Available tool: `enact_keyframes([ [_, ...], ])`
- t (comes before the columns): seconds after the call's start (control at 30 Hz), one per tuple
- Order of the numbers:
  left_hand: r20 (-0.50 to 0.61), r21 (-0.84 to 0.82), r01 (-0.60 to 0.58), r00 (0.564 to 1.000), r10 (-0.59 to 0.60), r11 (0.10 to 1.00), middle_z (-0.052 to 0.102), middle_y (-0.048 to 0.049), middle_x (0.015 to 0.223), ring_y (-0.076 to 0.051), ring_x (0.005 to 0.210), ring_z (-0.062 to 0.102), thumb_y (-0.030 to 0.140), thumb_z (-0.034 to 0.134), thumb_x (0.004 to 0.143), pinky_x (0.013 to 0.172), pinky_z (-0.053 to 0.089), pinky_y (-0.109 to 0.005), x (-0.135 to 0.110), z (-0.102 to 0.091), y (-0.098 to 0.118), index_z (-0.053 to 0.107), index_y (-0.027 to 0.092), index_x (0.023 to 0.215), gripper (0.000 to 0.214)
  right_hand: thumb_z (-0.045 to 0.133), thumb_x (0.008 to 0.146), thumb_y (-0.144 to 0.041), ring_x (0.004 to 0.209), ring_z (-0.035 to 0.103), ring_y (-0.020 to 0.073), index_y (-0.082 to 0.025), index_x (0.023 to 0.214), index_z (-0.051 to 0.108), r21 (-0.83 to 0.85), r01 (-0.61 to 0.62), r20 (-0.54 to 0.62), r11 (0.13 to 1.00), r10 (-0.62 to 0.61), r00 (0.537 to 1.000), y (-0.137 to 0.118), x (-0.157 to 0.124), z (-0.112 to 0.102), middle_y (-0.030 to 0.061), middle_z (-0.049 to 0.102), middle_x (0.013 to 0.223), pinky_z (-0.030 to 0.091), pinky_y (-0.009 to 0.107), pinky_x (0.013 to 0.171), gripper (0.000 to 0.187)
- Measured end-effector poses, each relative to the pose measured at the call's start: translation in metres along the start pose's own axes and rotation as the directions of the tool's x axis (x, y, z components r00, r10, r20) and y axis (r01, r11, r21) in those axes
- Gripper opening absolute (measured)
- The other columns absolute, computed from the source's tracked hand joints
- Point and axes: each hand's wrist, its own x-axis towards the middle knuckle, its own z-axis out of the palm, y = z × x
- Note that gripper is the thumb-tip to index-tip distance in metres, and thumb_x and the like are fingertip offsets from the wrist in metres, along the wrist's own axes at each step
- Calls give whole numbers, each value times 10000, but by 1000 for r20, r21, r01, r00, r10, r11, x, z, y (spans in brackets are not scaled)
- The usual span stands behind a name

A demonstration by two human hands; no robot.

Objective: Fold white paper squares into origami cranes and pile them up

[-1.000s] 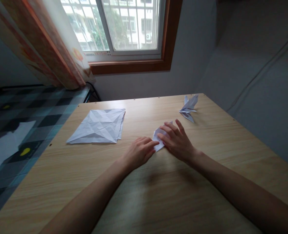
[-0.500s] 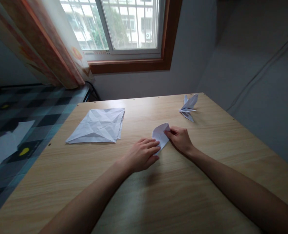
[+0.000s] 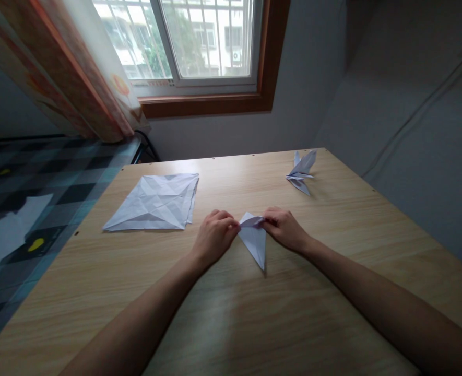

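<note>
A small piece of folded white paper [image 3: 255, 243] is between my two hands over the table, its long point toward me and a short peak at the far side. My left hand [image 3: 217, 234] pinches its left corner between thumb and fingers. At the opposite corner, my right hand [image 3: 283, 227] grips the paper the same way. The fingertips cover both corners.
On the wooden table [image 3: 137, 292], creased white sheets [image 3: 156, 201] lie at the back left. A folded paper figure with wing-like flaps [image 3: 301, 171] stands at the back right. Torn white paper [image 3: 13, 230] rests on the checked cloth [image 3: 74, 193] to the left.
My left hand has gone from lying across the paper with fingers stretched to pinching its left corner. The paper's tip now points toward me. My right hand has shifted slightly down and left.
</note>
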Motion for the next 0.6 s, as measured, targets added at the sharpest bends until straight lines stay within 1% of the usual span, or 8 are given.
enact_keyframes([
  [0.07,22,-4,12,1000,-12,1000,693,-51,794,-212,824,588,177,649,844,756,511,-360,1,-1,0,719,197,734,131,589,876,-146,721,574,177,-154,740,682,-7,-22,-10,1000,22,1000,-2,0,0,43,649,714,427,288,695,165],
  [0.17,33,32,-6,999,5,999,699,-55,796,-214,811,576,192,657,846,747,498,-364,1,-1,1,718,191,728,133,603,866,-172,694,579,176,-155,750,685,-24,-75,-34,997,75,997,-4,0,-1,45,663,719,430,289,675,143],
  [0.27,53,78,-59,997,55,995,705,-58,826,-218,820,571,223,615,878,778,486,-390,0,-1,0,712,187,757,159,613,864,-191,685,591,171,-168,768,699,-38,-79,-47,996,77,996,-5,-1,-1,35,676,718,443,282,661,131],
  [0.37,100,38,-134,987,130,990,715,-52,925,-204,886,584,150,556,873,842,478,-380,-2,-2,-3,717,193,852,168,619,828,-130,712,619,174,-179,830,728,-32,18,-54,999,-20,998,-1,-5,0,42,710,751,477,285,683,120],
  [0.47,156,42,-200,969,191,979,719,-34,1014,-204,958,586,97,539,817,897,453,-384,-4,-6,-2,723,210,928,243,586,768,-43,805,654,193,-183,868,745,-26,162,-26,987,-162,986,4,-11,-2,63,752,860,513,319,769,234],
  [0.53,180,86,-225,962,207,971,722,-29,1035,-219,983,585,119,552,794,903,437,-402,-5,-9,1,726,212,941,245,567,735,-23,864,665,207,-186,869,751,-38,218,25,975,-217,976,5,-14,-5,62,763,935,524,346,825,280],
  [0.6,186,137,-241,959,214,961,724,-36,1043,-237,1005,586,185,560,817,899,425,-418,-6,-12,8,728,203,938,208,567,732,-38,893,671,215,-188,862,754,-66,235,62,970,-231,971,2,-17,-8,59,766,976,529,363,860,273],
])
